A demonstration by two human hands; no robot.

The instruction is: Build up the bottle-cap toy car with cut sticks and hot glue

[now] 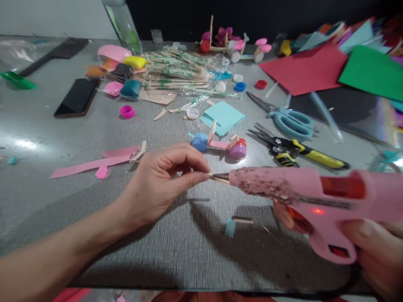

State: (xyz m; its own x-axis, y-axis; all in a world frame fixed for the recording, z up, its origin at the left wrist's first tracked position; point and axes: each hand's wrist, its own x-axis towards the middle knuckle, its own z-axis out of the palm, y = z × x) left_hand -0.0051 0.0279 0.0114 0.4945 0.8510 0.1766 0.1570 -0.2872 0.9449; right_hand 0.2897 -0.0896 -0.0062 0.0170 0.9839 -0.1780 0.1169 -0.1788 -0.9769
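Small wooden stick piece (pixel 219 179): above grey table (pixel 94 218), center frame, touching hot glue gun (pixel 302 197) nozzle. Left hand (pixel 163 184): thumb + fingers pinched shut on stick end. Right hand (pixel 362 243): wrapped around gun grip, finger on trigger. Nearby: yellow-handled pliers (pixel 292 151), teal scissors (pixel 288 119).

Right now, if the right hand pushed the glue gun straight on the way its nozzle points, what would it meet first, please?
The right hand aims the pink glue gun leftward. Its nozzle is already at the small wooden stick pinched by the left hand, so it would likely meet the stick, then those fingertips.
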